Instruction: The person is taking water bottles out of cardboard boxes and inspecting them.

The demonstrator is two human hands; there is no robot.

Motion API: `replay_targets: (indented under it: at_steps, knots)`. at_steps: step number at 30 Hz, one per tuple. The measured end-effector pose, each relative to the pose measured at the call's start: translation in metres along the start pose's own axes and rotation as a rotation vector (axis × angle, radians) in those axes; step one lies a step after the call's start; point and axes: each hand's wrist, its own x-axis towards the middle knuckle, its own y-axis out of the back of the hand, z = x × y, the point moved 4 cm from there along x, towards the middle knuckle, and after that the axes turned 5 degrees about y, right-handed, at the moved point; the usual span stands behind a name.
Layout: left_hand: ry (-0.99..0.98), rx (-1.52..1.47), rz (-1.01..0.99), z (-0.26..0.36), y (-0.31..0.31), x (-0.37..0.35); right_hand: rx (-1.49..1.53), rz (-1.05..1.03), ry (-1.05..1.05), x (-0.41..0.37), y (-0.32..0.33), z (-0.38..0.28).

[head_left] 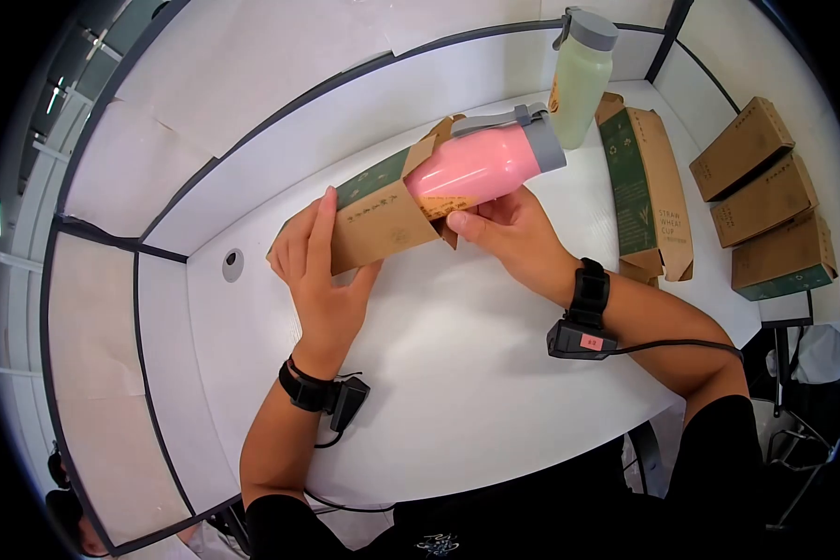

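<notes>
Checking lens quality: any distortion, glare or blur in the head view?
Head view: strong fisheye, table edges bow, corners vignetted black; light even, soft shadow beside the left hand; pink bottle and box sharp, no motion blur.

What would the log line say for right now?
left hand: holds carton | right hand: holds pink bottle, partly inside carton | green bottle: upright behind

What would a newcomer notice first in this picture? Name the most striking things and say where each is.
The pink bottle, half inside a brown-and-green carton, is held over the white table by both hands: the left hand grips the carton, the right hand the bottle. Behind it a pale green bottle stands upright, and three closed cartons lie at the far right.
</notes>
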Motion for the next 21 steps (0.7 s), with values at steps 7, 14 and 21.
replay_targets:
  at_steps: [7, 14, 21]
  knots:
    - [-0.033, -0.001, 0.051, 0.0021, -0.0004, 0.0006, 0.0, 0.065, 0.018, -0.0028, 0.0013, -0.0079]
    - [-0.023, 0.004, 0.033, 0.0029, -0.0007, 0.001, 0.016, 0.099, 0.02, -0.0032, 0.0067, -0.0021]
    - [-0.007, 0.007, 0.03, 0.0033, -0.001, 0.0007, 0.0, 0.142, 0.089, -0.0054, 0.0047, -0.0104]
